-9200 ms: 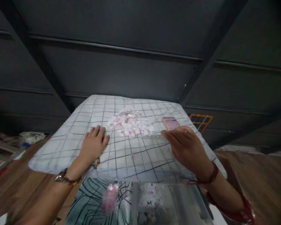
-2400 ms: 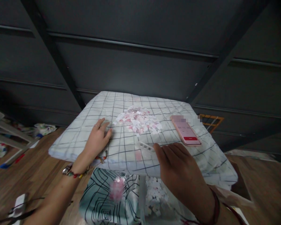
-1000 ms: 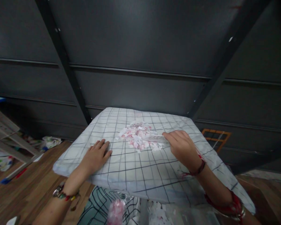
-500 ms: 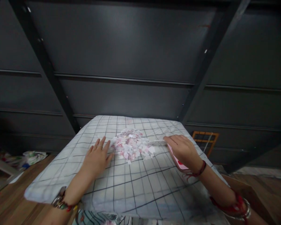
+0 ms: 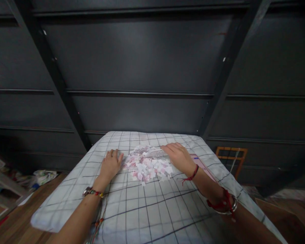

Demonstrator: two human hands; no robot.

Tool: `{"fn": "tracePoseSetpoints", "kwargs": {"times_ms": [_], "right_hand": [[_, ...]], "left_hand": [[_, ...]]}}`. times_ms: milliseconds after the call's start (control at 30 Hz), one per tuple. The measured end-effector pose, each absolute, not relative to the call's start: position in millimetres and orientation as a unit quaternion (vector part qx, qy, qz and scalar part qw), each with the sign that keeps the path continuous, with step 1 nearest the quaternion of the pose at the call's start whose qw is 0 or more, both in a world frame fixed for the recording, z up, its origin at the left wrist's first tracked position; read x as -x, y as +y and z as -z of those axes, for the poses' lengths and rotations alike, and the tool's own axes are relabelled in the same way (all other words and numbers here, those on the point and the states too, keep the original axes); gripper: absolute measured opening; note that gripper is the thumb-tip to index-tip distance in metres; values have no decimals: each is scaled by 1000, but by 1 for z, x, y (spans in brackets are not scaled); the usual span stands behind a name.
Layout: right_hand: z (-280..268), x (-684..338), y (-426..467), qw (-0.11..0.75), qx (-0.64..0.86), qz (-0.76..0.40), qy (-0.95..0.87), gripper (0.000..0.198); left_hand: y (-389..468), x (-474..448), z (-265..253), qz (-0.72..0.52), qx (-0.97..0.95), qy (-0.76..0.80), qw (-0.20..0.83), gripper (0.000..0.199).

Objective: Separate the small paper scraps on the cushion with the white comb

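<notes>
Right hand (image 5: 179,157) has come in leftward since the last frame, bringing its pale strip (image 5: 154,153) from the heap's right edge to over its far side; left hand (image 5: 109,166) now sits a little closer in. Reads as work on the heap itself.

Clock set on the heap, twelve away from wearer. Six o'clock, nearest: bare grid-patterned cloth (image 5: 152,217). Centre: heap of paper scraps (image 5: 142,169), white and pink, loose on the cloth. Nine to ten: left hand, palm down, fingers slightly apart, nothing seen in it, just beside the scraps. Two: right hand, fingers pinched on the strip. Three: pink phone (image 5: 199,162), partly behind the right wrist; blue mark on screen, lettering too small to read. Twelve, farthest: dark panelled wall (image 5: 142,112). No brand legible anywhere.
</notes>
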State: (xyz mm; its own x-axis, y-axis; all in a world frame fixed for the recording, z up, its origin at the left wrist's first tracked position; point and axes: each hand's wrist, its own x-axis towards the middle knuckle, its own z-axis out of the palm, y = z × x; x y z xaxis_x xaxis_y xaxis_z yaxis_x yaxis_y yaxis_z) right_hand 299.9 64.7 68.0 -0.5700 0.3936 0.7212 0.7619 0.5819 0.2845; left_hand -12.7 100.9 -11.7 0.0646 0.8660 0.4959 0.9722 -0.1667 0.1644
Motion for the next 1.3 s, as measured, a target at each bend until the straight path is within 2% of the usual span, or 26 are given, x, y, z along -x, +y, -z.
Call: {"fn": "tracePoseSetpoints", "kwargs": {"times_ms": [200,467,833,1000,1300], "right_hand": [[-68,-316,56,333,332,282,-836,35],[-68,-340,54,280,318,263,-867,34],[-77,-337,47,261,328,285,-862,29],[-75,-342,49,257,314,250,-879,33],[-71,-344,52,322,358,288,-828,35]], "left_hand": [[97,6,1,325,720,-609,74,47],[73,-22,-31,373,805,-459,-40,35],[68,-27,-39,384,801,-458,-38,34],[68,-27,-38,385,803,-453,-38,34],[68,-28,-40,375,805,-458,-38,33]]}}
